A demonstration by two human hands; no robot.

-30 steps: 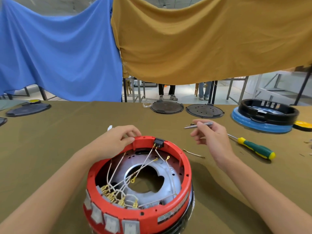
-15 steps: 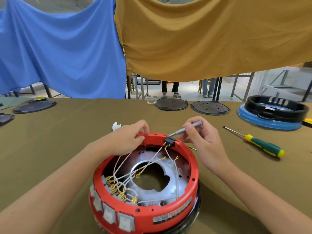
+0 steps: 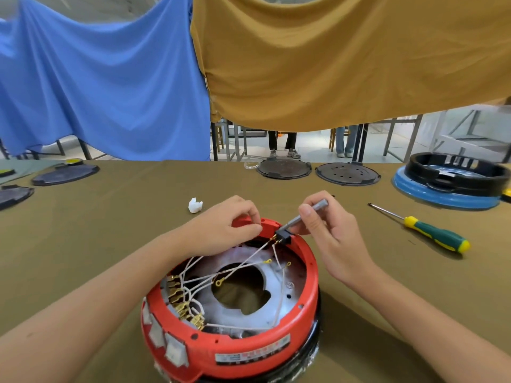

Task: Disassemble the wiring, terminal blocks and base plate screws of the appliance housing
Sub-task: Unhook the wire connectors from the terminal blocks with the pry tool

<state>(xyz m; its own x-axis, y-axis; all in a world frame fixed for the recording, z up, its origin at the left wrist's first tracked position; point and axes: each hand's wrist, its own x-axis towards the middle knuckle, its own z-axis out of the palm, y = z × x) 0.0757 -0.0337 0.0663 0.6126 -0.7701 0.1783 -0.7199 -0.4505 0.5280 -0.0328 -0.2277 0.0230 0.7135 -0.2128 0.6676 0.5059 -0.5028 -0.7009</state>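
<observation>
Hands: left hand point(image 3: 226, 226) pinches red housing point(image 3: 304, 272) rim | right hand point(image 3: 329, 233) pinches metal tool point(image 3: 307, 214) at terminal block point(image 3: 283, 239) | pry gently, housing braced

Both hands crowd the red housing point(image 3: 249, 352) far rim; open cloth between it and the green screwdriver point(image 3: 431, 233), wires point(image 3: 243, 272) criss-cross inside.

We see two bare forearms entering from the lower corners, with no sleeves, gloves, watch or rings in sight. Our left hand point(image 3: 221, 230) and right hand point(image 3: 331, 239) show short, plain fingernails and smooth, unmarked knuckles and wrists.
</observation>
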